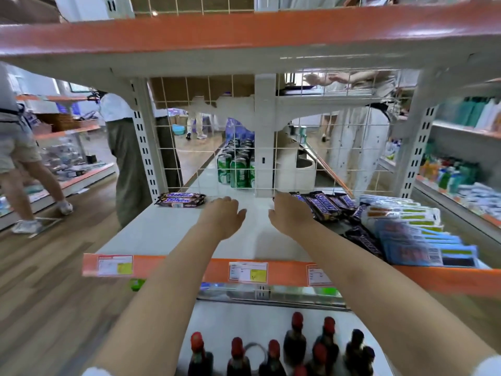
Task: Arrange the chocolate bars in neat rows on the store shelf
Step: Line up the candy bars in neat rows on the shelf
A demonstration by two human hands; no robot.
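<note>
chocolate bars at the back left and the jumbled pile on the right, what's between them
Both hands, left hand and right hand, over bare white shelf, per the head view.

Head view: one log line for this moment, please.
left hand: open, empty | right hand: open, by loose bars | stacked bars: back-left of shelf

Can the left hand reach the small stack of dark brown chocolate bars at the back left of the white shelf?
Probably yes. The left hand is open and empty just right of the stacked chocolate bars, with only bare white shelf between them.
</note>
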